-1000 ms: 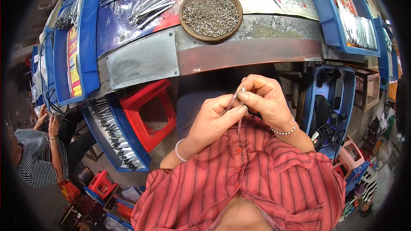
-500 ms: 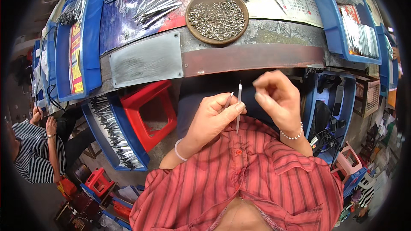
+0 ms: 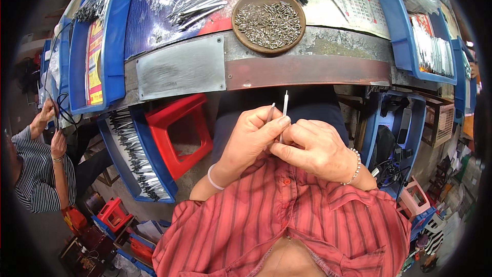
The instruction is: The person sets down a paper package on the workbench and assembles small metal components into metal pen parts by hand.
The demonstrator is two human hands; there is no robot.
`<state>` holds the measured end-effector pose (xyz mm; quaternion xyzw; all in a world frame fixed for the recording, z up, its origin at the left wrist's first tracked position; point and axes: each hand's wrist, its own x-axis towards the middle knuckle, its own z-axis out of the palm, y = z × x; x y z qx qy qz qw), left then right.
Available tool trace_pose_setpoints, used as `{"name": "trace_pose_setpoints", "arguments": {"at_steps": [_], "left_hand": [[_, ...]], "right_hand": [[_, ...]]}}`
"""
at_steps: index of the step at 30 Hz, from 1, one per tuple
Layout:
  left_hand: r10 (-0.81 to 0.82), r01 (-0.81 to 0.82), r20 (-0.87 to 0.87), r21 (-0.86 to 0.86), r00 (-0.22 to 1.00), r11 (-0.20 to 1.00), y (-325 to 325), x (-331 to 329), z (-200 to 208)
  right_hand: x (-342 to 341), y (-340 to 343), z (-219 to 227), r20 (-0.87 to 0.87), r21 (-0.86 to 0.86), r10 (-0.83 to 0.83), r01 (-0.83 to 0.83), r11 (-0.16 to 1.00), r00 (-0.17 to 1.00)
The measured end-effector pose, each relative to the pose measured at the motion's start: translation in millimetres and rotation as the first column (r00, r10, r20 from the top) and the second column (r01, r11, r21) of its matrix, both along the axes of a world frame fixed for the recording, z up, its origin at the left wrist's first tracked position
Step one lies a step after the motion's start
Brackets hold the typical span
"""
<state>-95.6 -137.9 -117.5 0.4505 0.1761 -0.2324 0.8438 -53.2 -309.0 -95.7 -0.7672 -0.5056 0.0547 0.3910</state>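
Fingers of the left hand (image 3: 251,141) are pinched on a thin metal pin (image 3: 270,112), and a second, pale rod (image 3: 285,103) is gripped upright between both hands, the right hand (image 3: 312,149) closed against the left. Both pieces are held below the workbench's (image 3: 307,69) near edge, where a round dish of small metal parts (image 3: 268,20) sits.

Two thin metal rods are held up between the person's hands, close above the lap. The longer rod (image 3: 285,103) stands nearly upright, pale, its lower part hidden by fingers. The shorter rod (image 3: 270,112) is greyer and leans slightly right, just beside the first.
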Motion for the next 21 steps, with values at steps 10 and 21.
{"name": "trace_pose_setpoints", "arguments": {"at_steps": [10, 21], "left_hand": [[-0.157, 0.146, 0.094, 0.118, 0.983, 0.982, 5, -5, 10], [-0.132, 0.051, 0.26, 0.297, 0.957, 0.954, 1, -4, 4]], "right_hand": [[2, -6, 14, -0.248, 0.298, -0.3, 0.367, 0.881, 0.921], [7, -12, -8, -0.961, 0.18, 0.034, 0.527, 0.83, 0.274]]}}
